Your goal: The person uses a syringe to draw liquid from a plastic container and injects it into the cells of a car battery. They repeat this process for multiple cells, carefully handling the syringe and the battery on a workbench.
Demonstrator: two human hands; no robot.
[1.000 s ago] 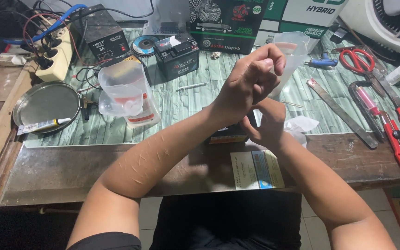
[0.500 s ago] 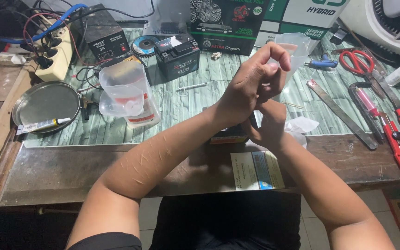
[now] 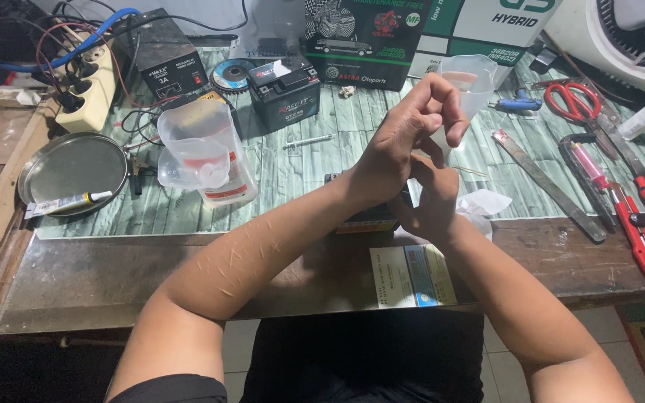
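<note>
The workbench point(image 3: 300, 172) is packed, so keeping elbows tucked seems wise. Biggest neighbours are the boxes point(image 3: 367, 33) at the back, a round metal tray point(image 3: 69, 168), two clear jugs point(image 3: 199, 145) and a black battery point(image 3: 285, 89). The left hand point(image 3: 408, 138) pinches a clear plastic cup point(image 3: 472, 82) at its rim, raised above the bench. The right hand point(image 3: 431, 201) sits under it, cupped around a small dark block point(image 3: 371, 220); can't tell how tightly. Scissors point(image 3: 572, 101) and screwdrivers point(image 3: 636, 216) crowd the right side, so I'd tip slowly.

A desk point(image 3: 76, 276) with a worn wooden front edge and green patterned top; pale tiled floor point(image 3: 502, 358) lies below the desk.
</note>
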